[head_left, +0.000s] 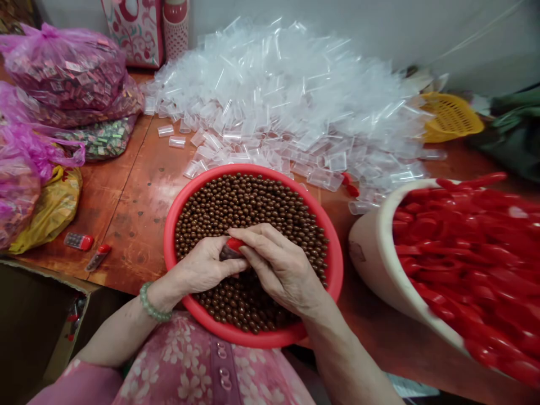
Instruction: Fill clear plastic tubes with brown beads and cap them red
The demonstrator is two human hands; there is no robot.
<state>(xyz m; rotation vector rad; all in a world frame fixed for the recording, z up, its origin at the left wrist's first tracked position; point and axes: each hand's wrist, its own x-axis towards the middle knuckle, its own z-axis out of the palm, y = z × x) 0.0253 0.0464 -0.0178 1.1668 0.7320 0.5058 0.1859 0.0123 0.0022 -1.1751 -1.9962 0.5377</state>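
Observation:
Over a red basin (336,264) full of small round brown balls (248,202), both hands meet at one small clear tube (230,252). My left hand (206,264) wraps its fingers around the tube's body, which looks dark with balls inside. On the tube's end sits a red cap (235,243), pinched by the fingertips of my right hand (278,264). Whether the cap is fully seated is hidden by the fingers. Two capped, filled tubes (78,241) lie on the table to the left.
Behind the basin rises a large heap of clear plastic tubes (287,95). A white bucket (371,253) of red caps (472,264) stands at right, a yellow basket (451,117) behind it. Pink bags (67,73) of small packets are at left, above a cardboard box (37,320).

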